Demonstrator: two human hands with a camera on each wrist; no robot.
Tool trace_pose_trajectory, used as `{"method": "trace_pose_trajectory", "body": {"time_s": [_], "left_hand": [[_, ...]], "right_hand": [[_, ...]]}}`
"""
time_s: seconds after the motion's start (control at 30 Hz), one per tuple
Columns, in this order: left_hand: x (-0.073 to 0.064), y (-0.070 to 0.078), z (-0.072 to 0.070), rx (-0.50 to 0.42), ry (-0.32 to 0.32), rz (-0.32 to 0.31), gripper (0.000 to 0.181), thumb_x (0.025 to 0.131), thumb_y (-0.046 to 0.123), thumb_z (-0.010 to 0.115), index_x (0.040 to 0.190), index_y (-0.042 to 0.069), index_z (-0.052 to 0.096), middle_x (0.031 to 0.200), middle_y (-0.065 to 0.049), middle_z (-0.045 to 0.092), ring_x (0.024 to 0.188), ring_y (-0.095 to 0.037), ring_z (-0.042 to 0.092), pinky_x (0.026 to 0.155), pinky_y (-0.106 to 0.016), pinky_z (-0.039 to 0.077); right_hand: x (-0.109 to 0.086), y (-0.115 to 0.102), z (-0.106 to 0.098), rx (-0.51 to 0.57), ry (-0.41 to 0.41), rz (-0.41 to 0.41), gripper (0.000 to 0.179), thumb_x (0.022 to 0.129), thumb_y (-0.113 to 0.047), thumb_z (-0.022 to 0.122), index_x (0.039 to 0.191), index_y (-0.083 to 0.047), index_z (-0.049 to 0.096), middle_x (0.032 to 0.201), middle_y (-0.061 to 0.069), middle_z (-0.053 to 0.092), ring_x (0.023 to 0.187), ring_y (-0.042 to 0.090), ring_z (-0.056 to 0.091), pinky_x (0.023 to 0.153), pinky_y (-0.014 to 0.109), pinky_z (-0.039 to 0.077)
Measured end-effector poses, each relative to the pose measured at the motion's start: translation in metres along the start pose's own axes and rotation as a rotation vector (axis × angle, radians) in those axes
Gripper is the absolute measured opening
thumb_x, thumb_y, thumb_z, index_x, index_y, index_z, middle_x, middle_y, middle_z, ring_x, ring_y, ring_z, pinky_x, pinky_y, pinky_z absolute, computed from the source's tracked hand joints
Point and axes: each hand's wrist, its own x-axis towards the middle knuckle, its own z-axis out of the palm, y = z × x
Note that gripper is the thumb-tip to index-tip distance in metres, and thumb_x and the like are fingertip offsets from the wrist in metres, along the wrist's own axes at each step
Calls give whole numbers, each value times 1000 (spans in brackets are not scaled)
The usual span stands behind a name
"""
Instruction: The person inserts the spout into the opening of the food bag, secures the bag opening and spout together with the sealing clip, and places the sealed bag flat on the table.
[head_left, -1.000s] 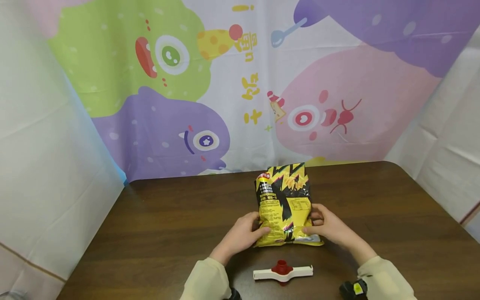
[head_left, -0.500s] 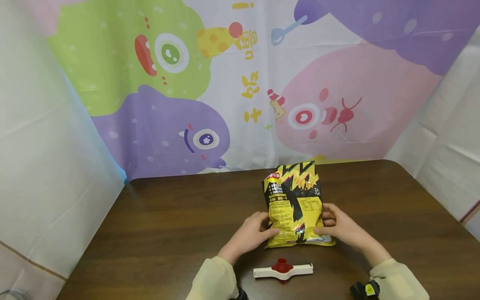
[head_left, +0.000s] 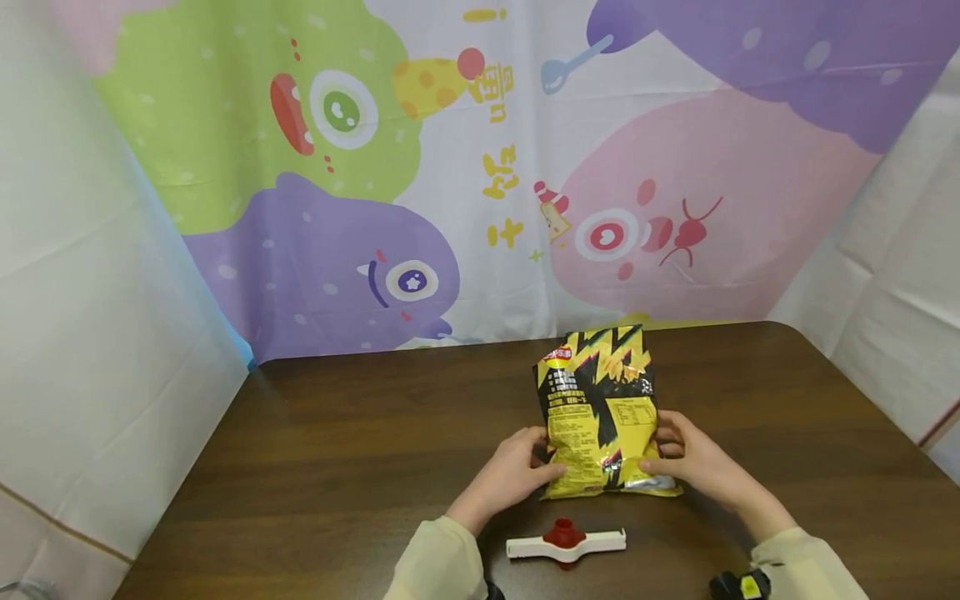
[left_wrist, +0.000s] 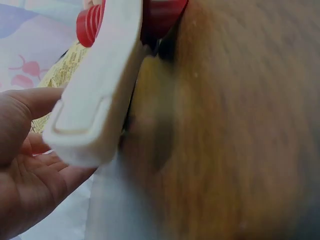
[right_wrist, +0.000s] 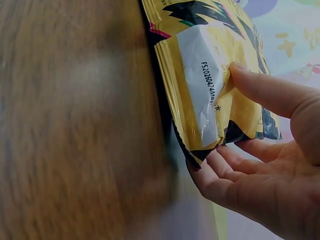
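A yellow and black snack bag (head_left: pixel 600 417) stands tilted over the table with its printed back toward me. At its lower left side my left hand (head_left: pixel 513 471) grips it, thumb on the front. My right hand (head_left: pixel 701 462) holds the lower right corner, where the right wrist view shows the thumb on the front of the bag (right_wrist: pixel 230 45) and the fingers around its edge. Nearer to me lies a white bag clip (head_left: pixel 602 542) with a red threaded spout in its middle; neither hand touches it. In the left wrist view this clip (left_wrist: pixel 95 95) hides much of the bag.
The dark wooden table (head_left: pixel 360 433) reaches back to a cloth curtain (head_left: pixel 487 283) printed with cartoon monsters. White cloth walls (head_left: pixel 90 275) stand at both sides. Dark wrist cameras (head_left: pixel 738 585) sit at the cream sleeves (head_left: pixel 810 567).
Both hands have carried the bag to the right, away from its spot above the clip, and slightly toward me over the last half second. The clip has stayed where it was.
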Motion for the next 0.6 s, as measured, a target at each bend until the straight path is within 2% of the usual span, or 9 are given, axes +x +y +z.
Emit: {"method": "trace_pose_trajectory", "body": {"time_s": [0.27,0.6], "left_hand": [[4,4,9,21,35,-8,41,78,17,70,114,3,54,98,-7,58,73,-9,58,64,-20,46],[6,13,19,17,56,-17,36,78,16,70,109,3,56,93,-6,58,69,-8,55,60,-20,45]], "right_hand": [[-4,3,-7,-18,-3,-10,85,79,-23,70,137,7,16,127,30,38,110,36,46,81,36,46],[-10,6,-14,-44,13,6,86,79,-25,70,137,7,15,126,30,38,110,37,47,82,38,46]]}}
